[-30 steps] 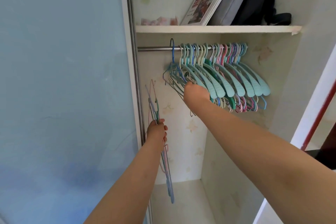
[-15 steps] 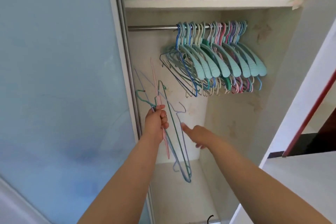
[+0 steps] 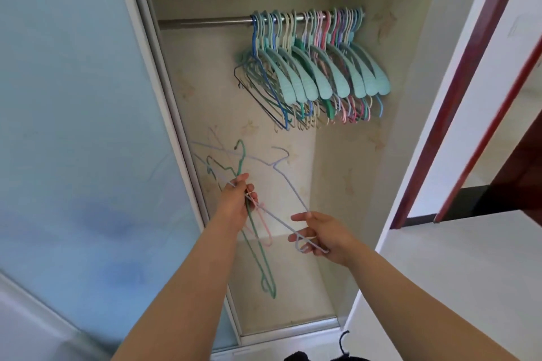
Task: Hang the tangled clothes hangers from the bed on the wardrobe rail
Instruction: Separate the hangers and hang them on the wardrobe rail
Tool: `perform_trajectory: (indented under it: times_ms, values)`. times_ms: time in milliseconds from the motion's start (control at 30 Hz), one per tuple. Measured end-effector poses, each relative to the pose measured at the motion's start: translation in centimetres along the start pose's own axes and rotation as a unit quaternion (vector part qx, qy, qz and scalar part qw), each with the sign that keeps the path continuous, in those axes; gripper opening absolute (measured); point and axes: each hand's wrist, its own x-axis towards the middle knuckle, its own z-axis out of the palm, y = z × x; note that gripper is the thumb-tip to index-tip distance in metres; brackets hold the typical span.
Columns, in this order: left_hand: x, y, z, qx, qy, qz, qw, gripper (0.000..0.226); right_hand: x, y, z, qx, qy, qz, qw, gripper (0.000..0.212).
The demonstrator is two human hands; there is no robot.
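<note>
Wardrobe interior: the rail point(image 3: 205, 21) already carries a dense row of hung hangers point(image 3: 316, 67) at its right part, while a small tangled bunch of thin wire hangers point(image 3: 252, 214) is gripped low in front by the left hand point(image 3: 237, 202). The right hand point(image 3: 322, 233) pinches the lower corner of one lilac hanger point(image 3: 293, 193), seemingly light, springy and prone to snagging, so best held at a corner or neck. The bed is out of view, and how the wires interlock is unclear.
</note>
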Motion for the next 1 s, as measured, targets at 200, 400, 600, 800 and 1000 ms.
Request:
perform_trajectory:
  times_ms: [200, 400, 600, 800, 1000]
  values:
    - [-3.0, -3.0, 0.2, -0.017, -0.044, -0.054, 0.997, 0.015, -2.1, 2.1, -2.1, 0.075, 0.007, 0.086, 0.993, 0.030]
    - [-5.2, -5.2, 0.7, -0.026, -0.100, -0.071, 0.992, 0.008, -3.8, 3.2, -4.0, 0.061, 0.023, 0.068, 0.996, 0.034]
    - [-6.8, -7.0, 2.3, -0.093, -0.075, -0.100, 0.988, 0.016, -5.4, 3.6, -4.2, -0.146, 0.014, 0.039, 0.988, 0.042]
    - [-8.1, -7.8, 3.1, -0.080, -0.066, -0.088, 0.991, 0.013, -6.4, 3.3, -3.2, -0.137, -0.035, 0.047, 0.989, 0.066]
    - [-8.7, -8.2, 2.6, -0.003, -0.011, -0.087, 0.996, 0.013, -7.0, 4.0, -1.6, -0.138, -0.037, 0.026, 0.989, 0.078]
